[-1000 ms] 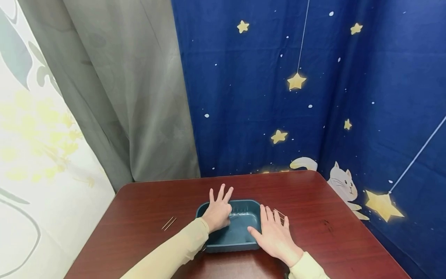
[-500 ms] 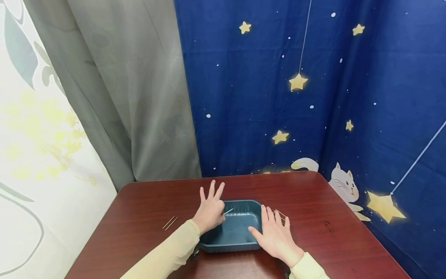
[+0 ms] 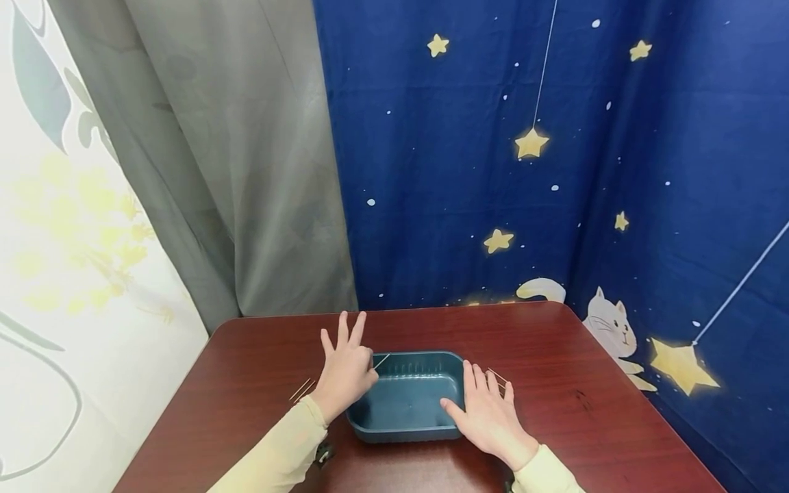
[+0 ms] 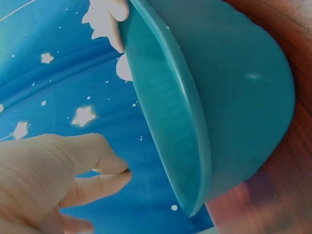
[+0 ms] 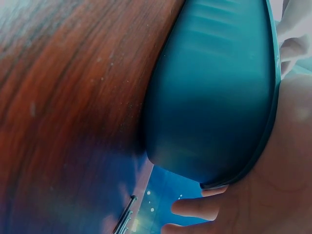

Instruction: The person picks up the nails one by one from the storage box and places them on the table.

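A dark teal plastic tub (image 3: 409, 404) stands on the table. Over its left rim, my left hand (image 3: 342, 380) pinches a thin toothpick (image 3: 383, 361) between thumb and index finger, the other fingers spread upward. The left wrist view shows that pinch (image 4: 127, 170) beside the rim, with the toothpick nearly end-on. My right hand (image 3: 490, 414) rests on the tub's right rim, fingers straight and thumb over the inside. In the right wrist view, its palm (image 5: 273, 180) lies against the rim.
A few toothpicks (image 3: 302, 390) lie on the reddish-brown table (image 3: 259, 356), left of the tub. More toothpicks (image 3: 496, 375) lie to the right, partly behind the right fingers. Blue star-print (image 3: 444, 171) and grey curtains (image 3: 283, 171) hang behind the table.
My left hand has lifted the toothpick from inside the tub and moved left to the left rim. The right hand has stayed on the right rim.
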Motion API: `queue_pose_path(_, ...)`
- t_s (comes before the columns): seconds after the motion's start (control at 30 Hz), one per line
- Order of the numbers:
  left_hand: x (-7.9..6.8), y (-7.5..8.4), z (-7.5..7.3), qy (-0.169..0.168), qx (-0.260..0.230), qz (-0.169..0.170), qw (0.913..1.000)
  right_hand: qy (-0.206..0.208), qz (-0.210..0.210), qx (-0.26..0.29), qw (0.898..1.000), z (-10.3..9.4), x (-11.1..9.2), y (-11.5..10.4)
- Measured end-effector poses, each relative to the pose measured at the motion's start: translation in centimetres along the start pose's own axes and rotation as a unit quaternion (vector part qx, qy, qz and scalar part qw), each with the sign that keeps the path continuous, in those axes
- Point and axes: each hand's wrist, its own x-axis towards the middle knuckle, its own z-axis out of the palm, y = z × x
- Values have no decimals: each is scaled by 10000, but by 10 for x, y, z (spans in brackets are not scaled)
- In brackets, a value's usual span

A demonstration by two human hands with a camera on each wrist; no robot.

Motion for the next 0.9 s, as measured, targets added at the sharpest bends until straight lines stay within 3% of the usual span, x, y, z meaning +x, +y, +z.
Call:
queue_pose_path(0.43, -30, -29, -20, 575, -356, -313, 9972, -12, 58, -3, 10000, -2, 0, -2)
queue_pose_path(0.7, -49, -54, -18, 388, -370, -615, 9967, -21, 91, 40, 9999, 0, 1, -4)
queue_pose_path(0.9, -60, -83, -8, 165, -181, -817, 9964, 3, 76, -5, 10000, 1, 3, -5)
